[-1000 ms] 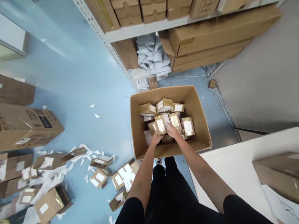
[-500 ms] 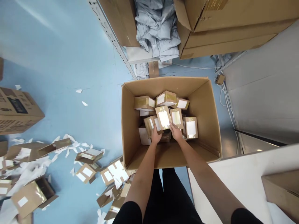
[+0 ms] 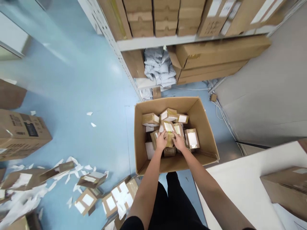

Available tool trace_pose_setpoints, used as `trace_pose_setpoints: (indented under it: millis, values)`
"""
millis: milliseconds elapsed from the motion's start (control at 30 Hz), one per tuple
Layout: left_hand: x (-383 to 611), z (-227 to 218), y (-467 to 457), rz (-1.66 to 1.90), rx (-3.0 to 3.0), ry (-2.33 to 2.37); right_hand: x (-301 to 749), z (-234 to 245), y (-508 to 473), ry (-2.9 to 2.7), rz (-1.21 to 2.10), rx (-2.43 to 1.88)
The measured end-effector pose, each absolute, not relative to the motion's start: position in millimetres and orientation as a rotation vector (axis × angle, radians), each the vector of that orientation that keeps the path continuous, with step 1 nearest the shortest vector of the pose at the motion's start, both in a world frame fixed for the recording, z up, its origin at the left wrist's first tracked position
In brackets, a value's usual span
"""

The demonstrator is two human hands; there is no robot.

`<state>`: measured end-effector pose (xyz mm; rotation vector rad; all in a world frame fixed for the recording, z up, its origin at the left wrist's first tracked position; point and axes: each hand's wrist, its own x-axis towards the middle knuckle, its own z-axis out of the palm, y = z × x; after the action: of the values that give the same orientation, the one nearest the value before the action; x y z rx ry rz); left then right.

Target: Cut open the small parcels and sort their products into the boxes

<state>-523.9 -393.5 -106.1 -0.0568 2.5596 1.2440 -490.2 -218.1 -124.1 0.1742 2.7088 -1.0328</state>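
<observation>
The left hand and the right hand were positioned at opposite sides of a small brown cardboard box with a white label and yellowish tape, located near the middle of a large, open-topped brown cardboard carton. The fingers of both hands appeared clamped on this box; whether its underside touched the uneven pile of similar taped, white-labelled brown boxes could not be determined. Slippage was judged the principal hazard: smooth tape or unequal pressure between the hands could let the box rotate and drop. Neighbouring boxes stood close to the right fingers, so a sideways movement could snag or tip one. Downward force could shift the irregular pile and pinch the fingers between boxes.
</observation>
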Motion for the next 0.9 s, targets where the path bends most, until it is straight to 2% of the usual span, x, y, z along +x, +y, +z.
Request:
trace_pose_setpoints:
  millis: [100, 233, 400, 667, 900]
  values:
    - [-524, -48, -399, 1.238, 0.078, 2.597, -480, -63, -221, 2.866, -0.997, 0.196]
    - [-513, 21, -391, 1.426, 0.313, 2.587, -454, 19, -217, 3.079, -0.876, 0.29]
    - [-478, 70, -348, 1.659, 0.694, 2.374, -383, 95, -190, 3.232, -0.747, 0.637]
    - [-351, 116, -233, 1.666, 1.17, 1.848, -195, 157, -138, 3.133, -0.543, 1.481]
    - [-199, 141, -144, 1.517, 1.446, 1.477, -23, 171, -116, 2.926, -0.439, 2.114]
